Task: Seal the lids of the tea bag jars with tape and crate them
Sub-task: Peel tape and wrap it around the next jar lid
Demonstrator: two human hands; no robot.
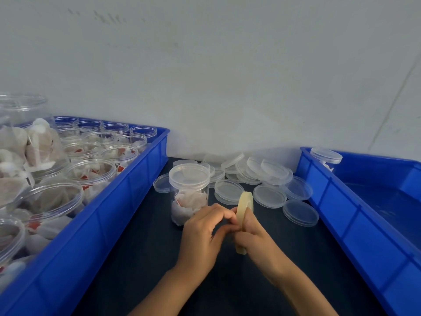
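**Finding the tape end before the lid is sealed**

Seen from the head camera, a roll of tape [244, 215] is held on edge in the right hand [251, 233], which is closed around its lower part. The hole of the roll faces left and right, so the band runs away from the person. The left hand [202, 233] is brought against the near face of the roll, with thumb and fingers pinched at its rim; whether a free end of tape is already caught between them cannot be told.

The closed tea bag jar [189, 192] is standing upright on the dark table [141, 258], just beyond and slightly left of the left hand, so this hand is the nearer one to it. Its lid [189, 174] is already put on, and no tape is visible on it. It is judged that the strip must be pulled toward the jar and laid across the seam of the lid.

Loose lids [268, 179] are piled behind the roll. Open filled jars [91, 169] are kept in the left crate [127, 190]. In the right crate [341, 201] only one lidded jar [326, 157] is seen, at the far corner.
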